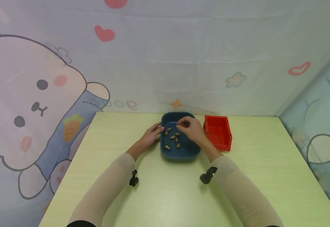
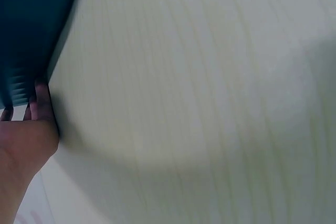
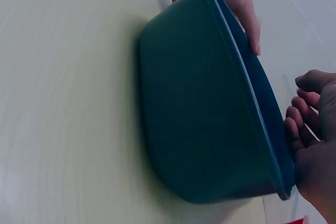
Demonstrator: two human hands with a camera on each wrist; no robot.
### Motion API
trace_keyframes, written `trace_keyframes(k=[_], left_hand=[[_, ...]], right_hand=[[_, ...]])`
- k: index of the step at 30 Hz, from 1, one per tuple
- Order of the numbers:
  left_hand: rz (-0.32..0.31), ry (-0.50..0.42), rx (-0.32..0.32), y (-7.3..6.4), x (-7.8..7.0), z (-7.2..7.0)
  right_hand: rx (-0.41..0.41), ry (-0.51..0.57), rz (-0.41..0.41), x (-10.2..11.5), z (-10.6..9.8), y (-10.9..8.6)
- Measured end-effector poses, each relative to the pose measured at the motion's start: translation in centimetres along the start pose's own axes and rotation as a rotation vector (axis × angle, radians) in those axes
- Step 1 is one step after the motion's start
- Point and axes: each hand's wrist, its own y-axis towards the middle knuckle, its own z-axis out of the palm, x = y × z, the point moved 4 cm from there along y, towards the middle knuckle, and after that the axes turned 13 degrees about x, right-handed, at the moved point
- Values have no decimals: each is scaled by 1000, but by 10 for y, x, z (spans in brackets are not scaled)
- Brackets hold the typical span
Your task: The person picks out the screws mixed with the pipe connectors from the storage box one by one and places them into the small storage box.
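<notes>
- Left hand (image 1: 150, 137) grips tub (image 1: 186, 153), likely stiff, light.
- Right hand (image 1: 192, 128) curled; cannot tell if holding.
- Pieces (image 1: 173, 137) left of it: likely hard; pinch sides.

You have a pale yellow-green tabletop (image 1: 267, 157) before you; your left-wrist view shows faint streaked grain across it. Behind its far edge you face a whitish printed backdrop (image 1: 182, 63), lightly creased. On your left: a large cartoon animal (image 1: 48, 104), tilted, pink-cheeked, in blue, with an orange carrot (image 1: 72, 130) on the clothing. Above it, towards your centre, note a solid red heart (image 1: 104, 33); further right, a pale star (image 1: 236, 80) and an outlined heart (image 1: 299, 69). Low centre, near the table edge: a small orange star (image 1: 176, 104) and faded lettering (image 1: 122, 104) (too faint for you to read surely).
</notes>
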Motion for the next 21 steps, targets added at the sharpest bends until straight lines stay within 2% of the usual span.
trace_keyframes(k=[7,16,21], left_hand=[[-4,10,1,1,2,-1],[-9,25,2,0,2,-1],[-12,34,6,-2,0,1]], right_hand=[[20,-18,20,-1,9,4],[44,-42,-2,-4,16,9],[48,-47,24,-6,21,9]])
